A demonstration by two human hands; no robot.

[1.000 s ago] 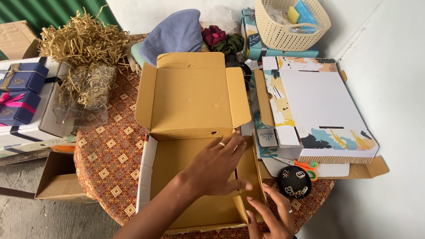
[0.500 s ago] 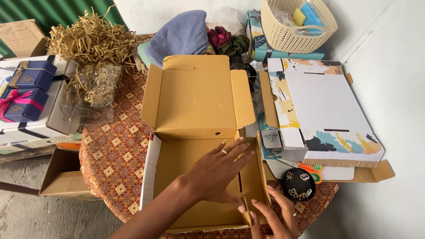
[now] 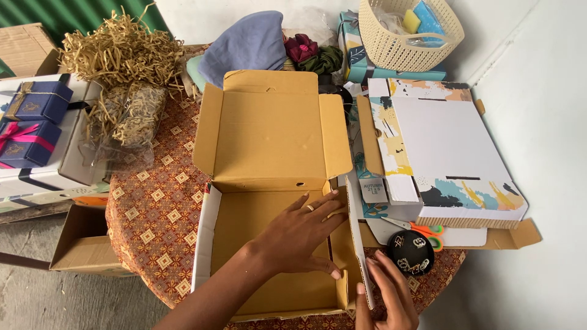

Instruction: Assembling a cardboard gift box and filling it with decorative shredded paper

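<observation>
Cardboard box (image 3: pixel 269 201) lies under left hand (image 3: pixel 302 238); right hand (image 3: pixel 385 293) braces its side.

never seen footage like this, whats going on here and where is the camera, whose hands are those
There is no machine: the camera sits on a person's head and looks down, so both arms entering from the bottom edge are that person's own.

The left hand lies flat, palm down, inside an open brown cardboard mailer box with its lid folded back. The right hand presses against the box's raised right side flap. Neither hand carries anything.

The box rests on a round table with a red patterned cloth. Around it lie a heap of straw-coloured shredded paper, two navy gift boxes with ribbons, a flat white box printed with colourful brush strokes, a cream plastic basket, orange-handled scissors and a round black lid.
</observation>
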